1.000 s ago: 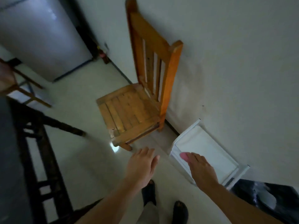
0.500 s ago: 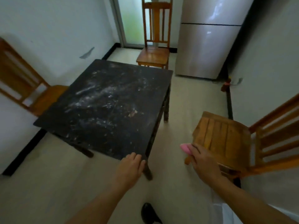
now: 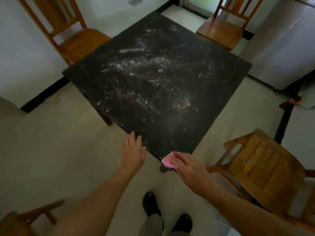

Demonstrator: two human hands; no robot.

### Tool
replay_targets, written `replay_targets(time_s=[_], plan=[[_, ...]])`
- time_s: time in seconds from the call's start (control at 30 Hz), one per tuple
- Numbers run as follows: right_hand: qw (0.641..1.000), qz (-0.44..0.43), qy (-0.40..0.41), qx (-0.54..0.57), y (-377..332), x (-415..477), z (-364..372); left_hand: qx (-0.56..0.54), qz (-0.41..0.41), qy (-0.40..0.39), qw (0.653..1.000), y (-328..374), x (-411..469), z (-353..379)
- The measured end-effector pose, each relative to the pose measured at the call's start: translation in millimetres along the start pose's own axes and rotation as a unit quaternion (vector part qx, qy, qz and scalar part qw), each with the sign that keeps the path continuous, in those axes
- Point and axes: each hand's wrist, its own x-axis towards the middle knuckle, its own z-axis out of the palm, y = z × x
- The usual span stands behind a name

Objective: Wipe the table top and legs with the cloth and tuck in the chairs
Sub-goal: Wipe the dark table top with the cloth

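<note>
- Right hand (image 3: 189,169) grips the pink cloth (image 3: 166,161), fingers curled over it, at the table's near corner.
- Left hand (image 3: 133,150) is flat with fingers straight, its tips at the near-left edge; contact unclear.
- Table (image 3: 213,92): square black top, with white powdery residue streaked across the centre.
- Wooden chairs (image 3: 260,160) stand off each side, untucked.
- Silver refrigerator (image 3: 279,48) stands far right on a pale floor (image 3: 51,142).
- Cloth is small and mostly covered by the fingers.

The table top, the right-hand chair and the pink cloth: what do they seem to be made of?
Table top: likely wood, painted or stained black, matte; pale chips along its edge. Chair: wood, orange-brown varnish; slats and grain show. Pink cloth: mostly under the right hand; fabric or sponge, cannot tell.
</note>
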Motion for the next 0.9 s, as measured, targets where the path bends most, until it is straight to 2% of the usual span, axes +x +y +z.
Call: replay_targets(time_s=[0.13, 0.2, 0.23, 0.37, 0.43, 0.5, 0.6, 0.7, 0.77, 0.83, 0.9], plan=[[0.995, -0.078, -0.059, 0.021, 23, -2, 27, 0.006, -0.021, 0.014, 1.0, -3, 16, 22], [0.988, -0.122, -0.089, 0.0, 48, 18, 29, 0.009, -0.04, 0.013, 0.999, 1, 17, 28], [0.989, -0.116, -0.09, 0.002, 60, 39, 26, 0.01, -0.049, 0.01, 0.999, 3, 17, 30], [0.999, 0.05, -0.011, 0.012, 114, 163, -3, 0.015, -0.064, -0.008, 0.998, 5, 19, 30], [0.996, 0.081, 0.022, 0.017, 124, 204, -21, 0.019, -0.07, -0.017, 0.997, 5, 18, 25], [0.998, 0.015, 0.05, 0.026, 120, 200, -31, 0.017, -0.087, -0.028, 0.996, 10, 17, 18], [0.987, -0.136, -0.022, 0.082, 110, 140, -25, -0.011, -0.138, -0.035, 0.99, 24, 16, 13], [0.942, -0.309, -0.118, 0.054, 113, 82, -8, -0.041, -0.176, -0.021, 0.983, 38, 18, 12], [0.91, -0.39, -0.135, 0.036, 126, 91, 2, -0.065, -0.197, -0.005, 0.978, 43, 19, 15], [0.915, -0.367, -0.162, 0.044, 133, 142, 12, -0.078, -0.213, 0.005, 0.974, 47, 21, 19], [0.946, -0.28, -0.143, 0.076, 132, 213, 18, -0.084, -0.23, 0.016, 0.969, 49, 21, 24]])
